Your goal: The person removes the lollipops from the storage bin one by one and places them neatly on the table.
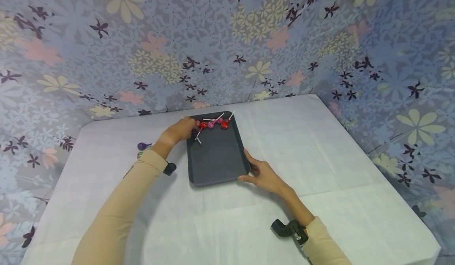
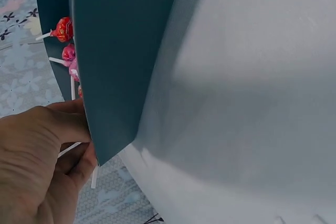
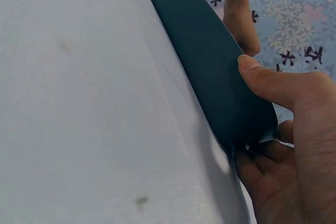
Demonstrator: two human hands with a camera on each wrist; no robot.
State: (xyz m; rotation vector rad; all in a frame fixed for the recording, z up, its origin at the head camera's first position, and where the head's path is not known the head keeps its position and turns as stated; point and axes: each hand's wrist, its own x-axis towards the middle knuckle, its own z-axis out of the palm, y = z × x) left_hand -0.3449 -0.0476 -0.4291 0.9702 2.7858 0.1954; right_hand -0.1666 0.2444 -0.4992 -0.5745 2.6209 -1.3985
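A dark grey tray (image 1: 218, 154) lies on the white-covered table. My right hand (image 1: 263, 175) grips its near right corner, thumb on the rim and fingers beneath in the right wrist view. My left hand (image 1: 182, 128) reaches over the far left corner, fingers curled around a dark purple lollipop (image 1: 194, 132), partly hidden by the hand. White sticks show by those fingers in the left wrist view. Along the tray's far end lie several wrapped lollipops, among them a red lollipop (image 1: 224, 125) and a pink lollipop (image 1: 211, 125).
Left of the tray, a purple lollipop (image 1: 143, 146) and a green-wrapped lollipop (image 1: 140, 154) lie on the table (image 1: 320, 146), partly behind the left arm. Flowered cloth (image 1: 213, 40) hangs behind the table. Each wrist wears a black camera mount (image 1: 289, 229).
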